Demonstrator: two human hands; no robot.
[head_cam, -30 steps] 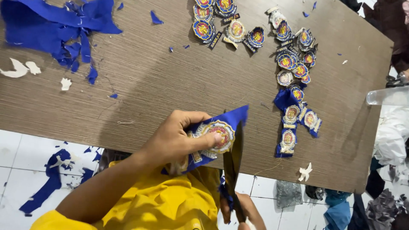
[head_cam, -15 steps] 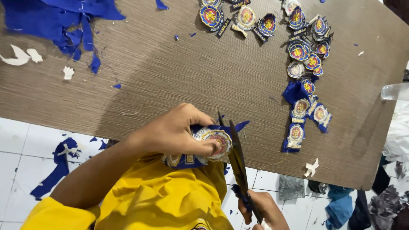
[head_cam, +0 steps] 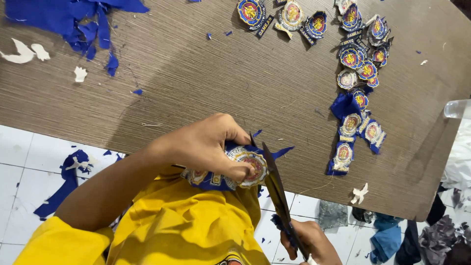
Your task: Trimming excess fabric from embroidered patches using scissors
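My left hand [head_cam: 208,145] grips a strip of blue fabric with round embroidered badges [head_cam: 245,164] at the table's near edge. My right hand [head_cam: 309,240], low in the view, holds a pair of scissors [head_cam: 274,184]. The blades point up and are apart, right beside the round badge under my left thumb. My yellow sleeve and shirt fill the bottom of the view.
A brown wood-grain table [head_cam: 206,83] carries a heap of blue fabric scraps [head_cam: 73,19] at the top left and several cut-out badges [head_cam: 355,68] at the right. White backing scraps [head_cam: 24,51] lie at the left. Cloth piles [head_cam: 422,235] and blue scraps [head_cam: 64,181] lie on the white tiled floor.
The blue strip has been turned and pulled closer to me in my left hand. The scissors have come up from below with my right hand, and the blades now sit against the badge.
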